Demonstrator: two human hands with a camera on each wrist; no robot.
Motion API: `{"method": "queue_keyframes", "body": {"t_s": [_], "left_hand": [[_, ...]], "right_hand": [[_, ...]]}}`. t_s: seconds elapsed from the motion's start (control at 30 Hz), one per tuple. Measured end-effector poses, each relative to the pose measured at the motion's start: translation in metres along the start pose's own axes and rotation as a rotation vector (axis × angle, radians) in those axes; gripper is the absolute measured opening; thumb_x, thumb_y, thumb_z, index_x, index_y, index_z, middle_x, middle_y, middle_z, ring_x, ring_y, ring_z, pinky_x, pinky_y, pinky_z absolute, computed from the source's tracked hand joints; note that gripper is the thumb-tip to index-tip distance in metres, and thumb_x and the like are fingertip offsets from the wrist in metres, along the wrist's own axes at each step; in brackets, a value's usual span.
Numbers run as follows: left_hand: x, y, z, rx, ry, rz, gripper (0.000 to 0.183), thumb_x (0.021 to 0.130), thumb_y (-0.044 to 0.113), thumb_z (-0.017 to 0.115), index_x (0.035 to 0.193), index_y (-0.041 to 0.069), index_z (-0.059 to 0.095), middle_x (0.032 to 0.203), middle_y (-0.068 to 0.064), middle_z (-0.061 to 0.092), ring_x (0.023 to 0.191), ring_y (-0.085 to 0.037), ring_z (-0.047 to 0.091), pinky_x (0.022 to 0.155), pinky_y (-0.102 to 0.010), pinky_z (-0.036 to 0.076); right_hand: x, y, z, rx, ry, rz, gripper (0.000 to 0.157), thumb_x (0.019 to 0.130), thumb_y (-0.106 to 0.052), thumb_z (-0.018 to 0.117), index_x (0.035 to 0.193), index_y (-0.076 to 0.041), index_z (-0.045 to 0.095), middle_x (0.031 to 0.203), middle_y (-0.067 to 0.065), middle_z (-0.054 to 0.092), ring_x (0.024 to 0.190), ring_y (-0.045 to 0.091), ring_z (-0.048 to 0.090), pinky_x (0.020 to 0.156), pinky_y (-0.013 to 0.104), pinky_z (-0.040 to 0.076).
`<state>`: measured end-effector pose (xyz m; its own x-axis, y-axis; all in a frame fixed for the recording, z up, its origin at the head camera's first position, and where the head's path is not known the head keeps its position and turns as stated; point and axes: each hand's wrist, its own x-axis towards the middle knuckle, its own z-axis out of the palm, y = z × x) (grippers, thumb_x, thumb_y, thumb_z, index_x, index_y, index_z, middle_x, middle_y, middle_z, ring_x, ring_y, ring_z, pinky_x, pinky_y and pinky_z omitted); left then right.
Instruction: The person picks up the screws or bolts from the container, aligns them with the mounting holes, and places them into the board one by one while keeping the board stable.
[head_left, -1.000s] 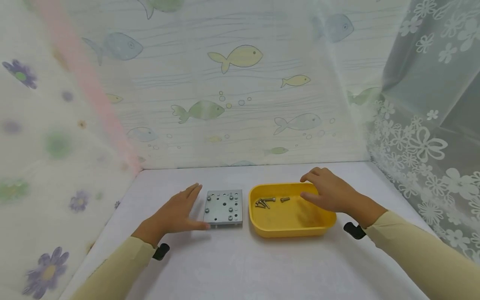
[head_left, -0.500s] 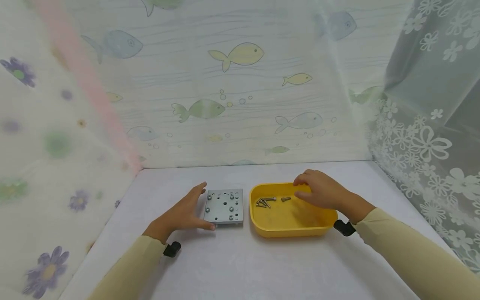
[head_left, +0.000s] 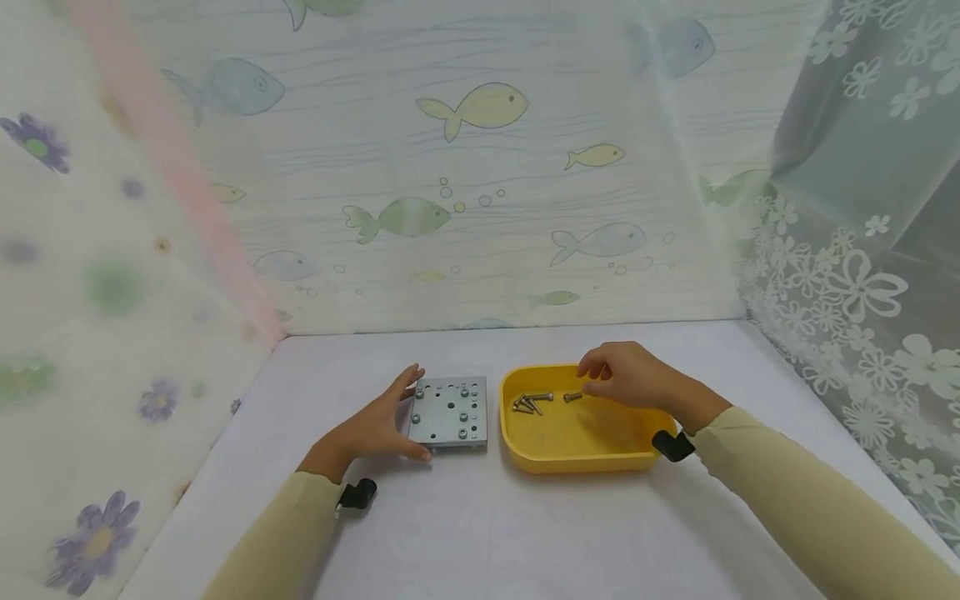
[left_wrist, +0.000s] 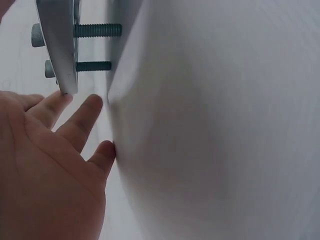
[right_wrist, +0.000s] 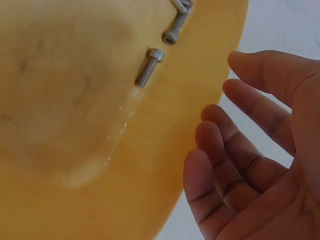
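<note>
A square metal plate (head_left: 449, 412) with several socket head screws and holes lies on the table, left of the middle. My left hand (head_left: 378, 425) is at its left side, thumb by the front edge and fingers by the back left corner. In the left wrist view a fingertip touches or nearly touches the plate's edge (left_wrist: 59, 45), and screw shanks (left_wrist: 97, 30) stick out below. My right hand (head_left: 637, 377) hovers over a yellow tray (head_left: 585, 463), fingers loosely bent and holding nothing. Just beside its fingertips lies a single screw (head_left: 573, 397).
Several more screws (head_left: 531, 403) lie in a small heap at the tray's left. A white cloth (head_left: 480, 533) covers the table. A fish-patterned curtain (head_left: 480, 192) hangs behind, with a flowered curtain (head_left: 112, 400) at left and a lace one (head_left: 855, 292) at right.
My right hand has moved left over the tray toward the single screw. My left hand has moved right, up to the plate. The plate and screws stay in place.
</note>
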<state>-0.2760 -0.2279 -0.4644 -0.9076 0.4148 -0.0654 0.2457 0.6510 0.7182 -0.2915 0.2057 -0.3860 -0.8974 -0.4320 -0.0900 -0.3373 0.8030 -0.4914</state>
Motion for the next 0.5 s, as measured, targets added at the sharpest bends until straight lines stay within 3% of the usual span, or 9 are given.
{"method": "queue_keyframes", "body": {"t_s": [0.23,0.5], "left_hand": [[0.002,-0.001,0.004,-0.042,0.019,-0.035,0.148,0.054,0.043,0.102,0.166,0.034,0.006,0.17,0.008,0.024,0.156,-0.028,0.03,0.126,-0.063,0.013],[-0.001,-0.001,0.004,-0.055,0.03,-0.037,0.142,0.052,0.037,0.103,0.163,0.031,0.015,0.166,0.001,0.034,0.157,-0.031,0.025,0.126,-0.063,0.013]], "right_hand": [[0.011,0.009,0.006,0.028,-0.042,0.016,0.024,0.094,-0.022,0.075,0.117,-0.014,0.076,0.089,-0.002,0.07,0.082,0.018,0.059,0.076,0.03,0.053],[0.021,0.011,0.01,0.013,-0.069,0.024,0.027,0.094,-0.026,0.075,0.118,-0.014,0.077,0.09,-0.002,0.071,0.082,0.018,0.059,0.074,0.029,0.051]]}}
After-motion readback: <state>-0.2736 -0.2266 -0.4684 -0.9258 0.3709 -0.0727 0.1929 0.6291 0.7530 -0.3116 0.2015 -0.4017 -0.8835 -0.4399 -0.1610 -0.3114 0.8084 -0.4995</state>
